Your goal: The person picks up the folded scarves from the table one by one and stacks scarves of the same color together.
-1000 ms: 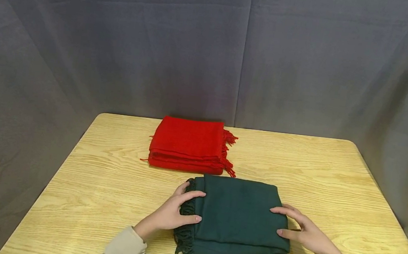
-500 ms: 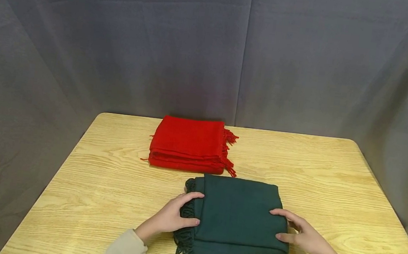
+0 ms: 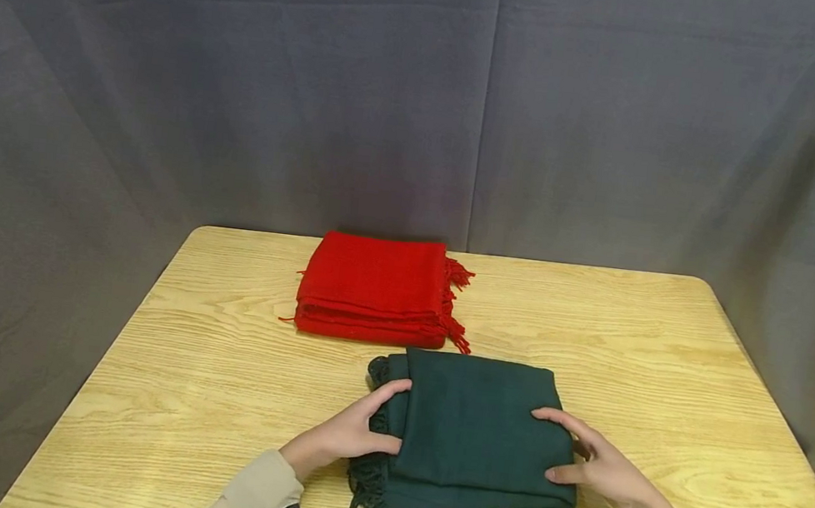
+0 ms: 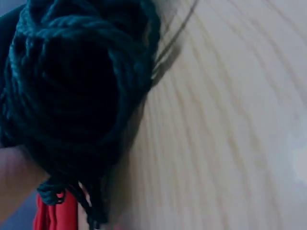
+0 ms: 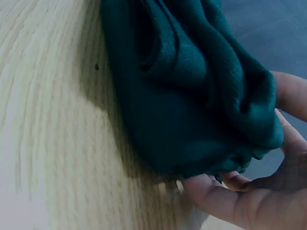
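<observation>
A dark green fringed scarf (image 3: 482, 422), folded into a thick rectangle, lies on the table in front of me. Its black-looking fringe (image 3: 368, 480) faces left. My left hand (image 3: 355, 431) grips that fringed side, thumb and index finger on top and the other fingers hidden. At the opposite, folded end, my right hand (image 3: 602, 469) holds the edge, two fingertips on the upper layer. The right wrist view shows fingers (image 5: 216, 199) tucked at the lower edge of the folds. Close up in the left wrist view, looped fringe strands (image 4: 72, 81) cover most of the left hand.
A folded red scarf (image 3: 374, 284) with fringe to its right lies behind the green one, near the table's back edge. The wooden table (image 3: 210, 399) has rounded back corners. Grey cloth (image 3: 365, 98) hangs behind and along both sides.
Both hands have stayed at the two ends of the green scarf. The right fingertips have crept slightly left over its top, and the left hand has shifted a little to the right.
</observation>
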The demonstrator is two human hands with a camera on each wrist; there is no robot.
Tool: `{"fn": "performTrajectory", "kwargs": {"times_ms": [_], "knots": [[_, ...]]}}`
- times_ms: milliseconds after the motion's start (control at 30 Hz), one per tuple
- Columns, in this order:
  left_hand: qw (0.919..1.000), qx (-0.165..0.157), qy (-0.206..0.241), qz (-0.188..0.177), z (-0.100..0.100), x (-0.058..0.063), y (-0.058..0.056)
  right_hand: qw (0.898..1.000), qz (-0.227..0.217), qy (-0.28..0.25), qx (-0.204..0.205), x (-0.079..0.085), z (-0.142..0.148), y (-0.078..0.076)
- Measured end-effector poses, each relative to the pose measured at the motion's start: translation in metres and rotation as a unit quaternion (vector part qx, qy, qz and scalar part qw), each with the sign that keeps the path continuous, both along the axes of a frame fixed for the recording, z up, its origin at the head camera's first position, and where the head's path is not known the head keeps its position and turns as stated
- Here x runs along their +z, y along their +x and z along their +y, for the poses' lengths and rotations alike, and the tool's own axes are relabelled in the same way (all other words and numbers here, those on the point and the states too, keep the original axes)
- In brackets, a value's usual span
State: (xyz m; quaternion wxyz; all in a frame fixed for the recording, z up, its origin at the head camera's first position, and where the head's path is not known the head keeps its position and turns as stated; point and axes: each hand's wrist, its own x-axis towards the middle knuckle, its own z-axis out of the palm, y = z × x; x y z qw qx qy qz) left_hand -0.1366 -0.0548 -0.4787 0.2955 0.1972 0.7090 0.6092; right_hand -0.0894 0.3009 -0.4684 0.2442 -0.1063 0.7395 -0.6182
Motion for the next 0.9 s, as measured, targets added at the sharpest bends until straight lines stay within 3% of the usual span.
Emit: {"fn": "performTrajectory", "kwargs": {"times_ms": [133, 233, 400, 533, 767, 900], "knots": [[0.9981, 0.014, 0.046, -0.038, 0.000, -0.001, -0.001, 1.000, -0.006, -0.012, 0.006, 0.000, 0.001, -0.002], [0.9976, 0.019, 0.062, -0.024, -0.001, -0.002, -0.001, 1.000, -0.001, -0.018, 0.014, -0.001, 0.002, -0.003], [0.9986, -0.003, 0.051, 0.009, 0.000, -0.003, -0.002, 0.999, 0.009, -0.027, 0.030, -0.002, 0.002, -0.004], [0.9990, -0.004, 0.045, 0.004, 0.004, -0.003, -0.002, 0.999, 0.014, -0.017, 0.030, -0.004, 0.001, -0.004], [0.9982, 0.044, 0.038, 0.014, 0.017, -0.006, 0.000, 0.997, 0.000, -0.067, 0.040, -0.008, -0.001, -0.005], [0.9964, 0.073, 0.040, 0.018, 0.022, -0.010, 0.001, 0.997, -0.007, -0.080, 0.021, -0.010, -0.005, -0.005]]}}
